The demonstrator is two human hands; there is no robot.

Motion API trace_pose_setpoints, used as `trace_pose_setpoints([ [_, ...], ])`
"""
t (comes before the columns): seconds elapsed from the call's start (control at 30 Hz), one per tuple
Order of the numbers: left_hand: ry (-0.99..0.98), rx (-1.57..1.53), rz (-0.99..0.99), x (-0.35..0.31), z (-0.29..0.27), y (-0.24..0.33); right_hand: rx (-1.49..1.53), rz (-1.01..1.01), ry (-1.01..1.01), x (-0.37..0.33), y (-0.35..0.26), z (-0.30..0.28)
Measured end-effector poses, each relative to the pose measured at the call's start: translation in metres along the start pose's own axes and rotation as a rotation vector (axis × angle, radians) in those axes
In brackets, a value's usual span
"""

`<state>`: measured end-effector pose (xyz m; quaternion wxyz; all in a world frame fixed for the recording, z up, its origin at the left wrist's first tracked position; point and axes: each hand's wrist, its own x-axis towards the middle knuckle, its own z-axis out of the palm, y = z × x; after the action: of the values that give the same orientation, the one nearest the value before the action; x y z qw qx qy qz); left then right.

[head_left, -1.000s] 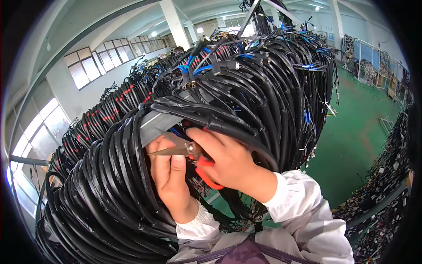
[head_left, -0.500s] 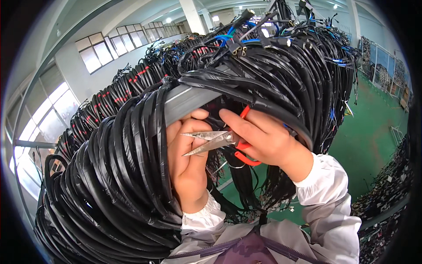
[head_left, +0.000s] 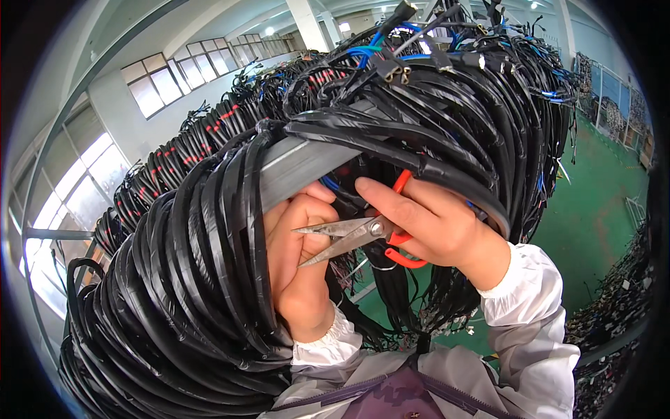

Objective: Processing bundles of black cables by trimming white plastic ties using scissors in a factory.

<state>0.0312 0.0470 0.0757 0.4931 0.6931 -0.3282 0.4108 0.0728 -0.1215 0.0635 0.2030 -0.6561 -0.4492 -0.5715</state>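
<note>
While the right hand (head_left: 440,216) grips red-handled scissors (head_left: 377,228) at centre frame, blades parted and pointing left over the left hand (head_left: 296,249), the step appears to be scissor work among black cables (head_left: 209,244). Left hand curled beneath the grey beam (head_left: 307,165); cannot tell whether it holds anything. Next move likely calls for keeping fingers clear.

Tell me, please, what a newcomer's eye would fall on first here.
Probably the red-handled scissors in mid-picture, held open by the right hand in front of the left hand. Next come the thick black cables, hung over a grey bar on either side.
</note>
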Motion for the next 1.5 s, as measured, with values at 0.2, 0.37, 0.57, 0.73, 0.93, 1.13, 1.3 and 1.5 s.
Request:
trace_pose_setpoints([
  [0.2, -0.011, -0.015, 0.000, 0.002, -0.002, 0.000, -0.112, -0.018, 0.003, -0.001, 0.000, -0.002],
  [0.37, -0.042, 0.000, -0.050, 0.002, -0.003, 0.004, -0.196, -0.077, -0.031, -0.002, 0.002, -0.006],
  [0.57, -0.078, -0.024, -0.051, 0.006, -0.008, 0.008, -0.171, -0.109, -0.062, 0.002, 0.003, -0.011],
  [0.73, -0.134, -0.085, -0.049, 0.009, -0.008, -0.001, -0.138, -0.173, -0.083, 0.004, 0.012, -0.009],
  [0.93, -0.137, -0.138, -0.119, 0.008, -0.009, 0.003, -0.176, -0.227, -0.059, 0.007, 0.011, -0.011],
  [1.13, -0.139, -0.197, -0.003, 0.004, -0.012, -0.005, -0.181, -0.103, -0.093, 0.007, 0.003, -0.014],
  [1.3, -0.025, -0.266, -0.057, 0.000, -0.004, -0.001, -0.075, 0.012, -0.092, 0.016, -0.004, -0.020],
  [1.5, -0.111, -0.158, -0.016, 0.005, -0.010, -0.002, -0.129, -0.057, -0.137, 0.011, 0.000, -0.019],
])
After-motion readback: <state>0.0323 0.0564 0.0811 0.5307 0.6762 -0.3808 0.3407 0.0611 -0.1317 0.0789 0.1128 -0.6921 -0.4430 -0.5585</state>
